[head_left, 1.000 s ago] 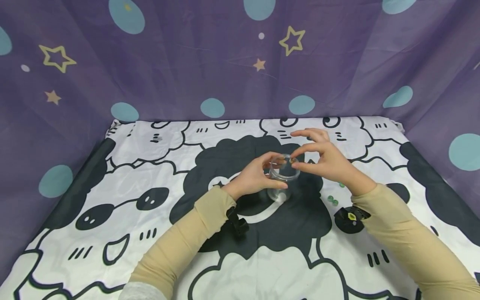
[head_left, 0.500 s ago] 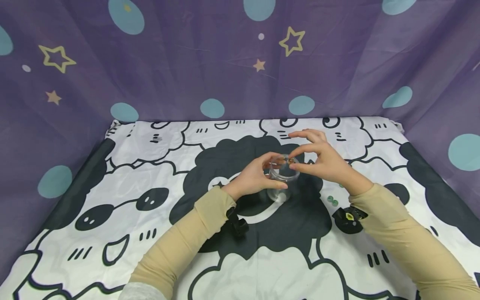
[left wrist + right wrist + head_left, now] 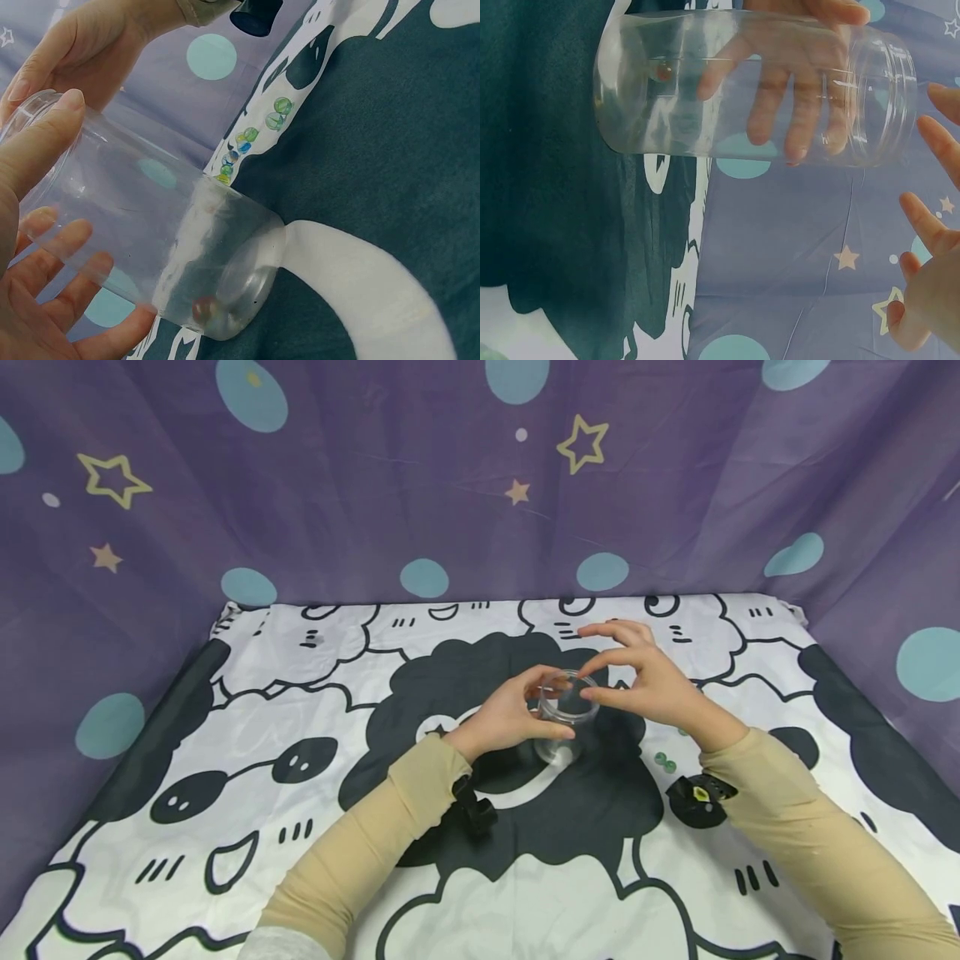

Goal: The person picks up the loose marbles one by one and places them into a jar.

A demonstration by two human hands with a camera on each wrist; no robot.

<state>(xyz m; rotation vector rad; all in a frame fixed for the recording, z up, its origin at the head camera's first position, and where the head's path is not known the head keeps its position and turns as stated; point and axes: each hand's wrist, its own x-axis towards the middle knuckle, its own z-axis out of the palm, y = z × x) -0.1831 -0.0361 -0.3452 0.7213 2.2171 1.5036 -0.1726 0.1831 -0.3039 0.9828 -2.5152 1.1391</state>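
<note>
Firstly, counts: hands, two; jar, one, clear and lidless; marbles inside it, one seen. The jar is near the middle of the patterned cloth, mouth up, over the black printed patch. Whether its base touches the cloth cannot be told. The reddish-brown marble is inside, low in the jar; contact with the base is unclear.

Outside the jar, the head view shows two green marbles side by side on the cloth, right of the jar, plus part of another near the right wrist. The left wrist view shows more: a row of marbles in green, yellow and blue, overlapping too much for an exact count.

Pose, left hand: wrapped round the upper jar from the left, thumb on the near side, fingers curving along the far side; firm hold on the glass.

Pose, right hand: raised at the right edge of the mouth, palm toward the jar. Thumb and forefinger are parted, nothing visible between them; the other fingers are extended and spread. Contact with the rim cannot be told. Both forearms, two beige sleeves, come in from the lower corners.
</note>
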